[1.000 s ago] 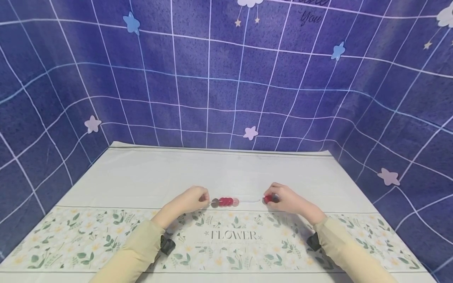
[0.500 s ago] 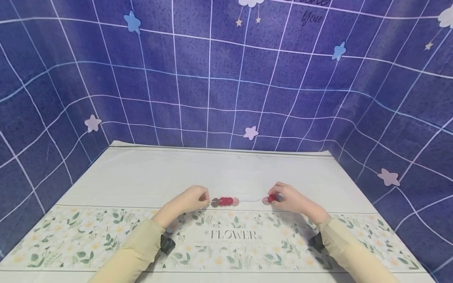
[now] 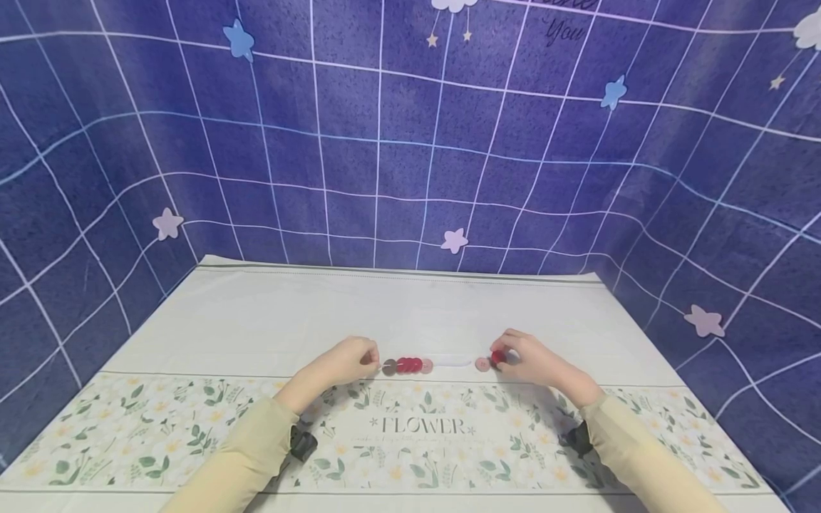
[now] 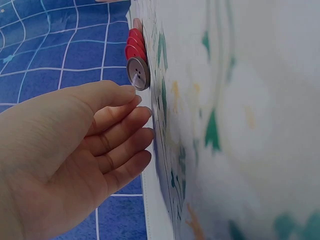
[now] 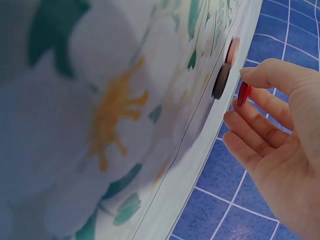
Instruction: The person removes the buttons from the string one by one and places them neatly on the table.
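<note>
In the head view my left hand pinches the end of a pale string between thumb and forefinger. Threaded on it are a brown button right by the fingertips, several overlapping red buttons, and a pink button. The string's free end lies to the right on the white cloth. My right hand pinches a red button on edge between thumb and fingers, just above the table. Beside it lie a loose pink button and a dark brown button, the latter mostly hidden by the hand in the head view.
A white cloth with a floral band covers the table. Blue grid-patterned curtain surrounds the back and both sides. Black wrist straps show below both sleeves.
My right hand has shifted slightly right and up with the red button, uncovering the loose pink button at its left. My left hand and the threaded buttons have stayed put.
</note>
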`<state>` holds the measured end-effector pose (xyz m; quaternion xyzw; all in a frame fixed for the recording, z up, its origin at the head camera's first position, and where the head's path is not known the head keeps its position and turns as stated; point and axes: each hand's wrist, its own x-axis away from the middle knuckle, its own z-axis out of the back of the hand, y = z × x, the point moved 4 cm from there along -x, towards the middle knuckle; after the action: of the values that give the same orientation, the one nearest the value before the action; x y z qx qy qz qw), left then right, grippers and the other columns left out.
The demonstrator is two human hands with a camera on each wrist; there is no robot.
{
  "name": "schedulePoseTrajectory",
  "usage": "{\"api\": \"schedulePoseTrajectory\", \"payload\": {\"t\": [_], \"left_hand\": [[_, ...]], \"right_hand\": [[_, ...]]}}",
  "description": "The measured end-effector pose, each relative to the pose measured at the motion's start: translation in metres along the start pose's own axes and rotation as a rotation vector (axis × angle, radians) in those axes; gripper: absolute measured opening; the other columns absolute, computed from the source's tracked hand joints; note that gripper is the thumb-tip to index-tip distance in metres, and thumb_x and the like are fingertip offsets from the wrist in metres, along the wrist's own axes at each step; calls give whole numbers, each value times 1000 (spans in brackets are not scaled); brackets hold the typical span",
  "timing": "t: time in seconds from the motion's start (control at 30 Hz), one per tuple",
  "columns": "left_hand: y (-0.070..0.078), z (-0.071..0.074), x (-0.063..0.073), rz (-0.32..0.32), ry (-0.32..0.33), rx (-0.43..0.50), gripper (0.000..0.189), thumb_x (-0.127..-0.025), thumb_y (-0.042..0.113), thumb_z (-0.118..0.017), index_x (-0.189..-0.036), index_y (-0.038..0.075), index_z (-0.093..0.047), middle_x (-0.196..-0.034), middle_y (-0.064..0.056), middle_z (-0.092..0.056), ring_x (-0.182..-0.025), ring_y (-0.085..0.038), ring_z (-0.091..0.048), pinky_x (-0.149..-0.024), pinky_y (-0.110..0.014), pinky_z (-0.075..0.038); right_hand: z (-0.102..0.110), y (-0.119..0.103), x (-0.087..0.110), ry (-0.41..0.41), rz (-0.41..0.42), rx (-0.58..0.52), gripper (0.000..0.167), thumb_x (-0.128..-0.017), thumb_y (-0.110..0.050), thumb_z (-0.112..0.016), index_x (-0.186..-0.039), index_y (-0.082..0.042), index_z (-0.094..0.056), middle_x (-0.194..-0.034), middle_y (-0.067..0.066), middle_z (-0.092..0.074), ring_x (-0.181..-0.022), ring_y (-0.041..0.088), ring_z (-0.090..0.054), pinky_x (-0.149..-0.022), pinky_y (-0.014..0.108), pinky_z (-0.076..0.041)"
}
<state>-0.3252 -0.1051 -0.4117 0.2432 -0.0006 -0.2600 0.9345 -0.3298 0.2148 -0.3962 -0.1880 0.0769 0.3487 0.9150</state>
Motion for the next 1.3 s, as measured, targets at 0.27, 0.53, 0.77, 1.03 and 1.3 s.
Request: {"api": "schedulePoseTrajectory", "payload": {"t": [0.27,0.53,0.77,1.03,1.3], "left_hand": [[-1,-1,-3,33,-27,-7,9,-84,15,-65,-77,14,-60,-76,5,-60,-74,-9,-53,-77,-34,-50],[-2,-1,-3,31,-26,-5,8,-84,15,-66,-77,14,-60,-76,5,-60,-74,-10,-53,-77,-34,-49],[-4,-2,-4,29,-25,-12,9,-84,16,-66,-77,14,-60,-75,5,-60,-74,-9,-53,-77,-34,-50],[-4,-3,-3,46,-29,-2,9,-84,16,-66,-77,15,-60,-75,5,-60,-74,-9,-54,-77,-34,-50],[-6,-3,-4,61,-32,2,9,-84,16,-66,-77,15,-60,-76,6,-60,-75,-9,-55,-78,-34,-51]], "right_hand": [[2,0,3,-11,-25,-8,25,-76,-7,-69,-100,-2,-65,-92,3,-63,-89,21,-62,-87,42,-51],[3,8,7,-2,-15,7,26,-76,-8,-69,-101,-2,-65,-93,3,-63,-89,21,-62,-86,41,-51],[2,13,10,-5,-11,10,26,-76,-8,-68,-102,-2,-64,-94,3,-64,-90,22,-62,-87,42,-51],[0,16,12,-3,-16,9,27,-76,-7,-68,-102,-1,-64,-95,5,-65,-91,23,-63,-87,42,-51],[2,16,13,8,-41,14,27,-73,-6,-69,-99,1,-65,-92,5,-64,-88,25,-63,-84,43,-52]]}}
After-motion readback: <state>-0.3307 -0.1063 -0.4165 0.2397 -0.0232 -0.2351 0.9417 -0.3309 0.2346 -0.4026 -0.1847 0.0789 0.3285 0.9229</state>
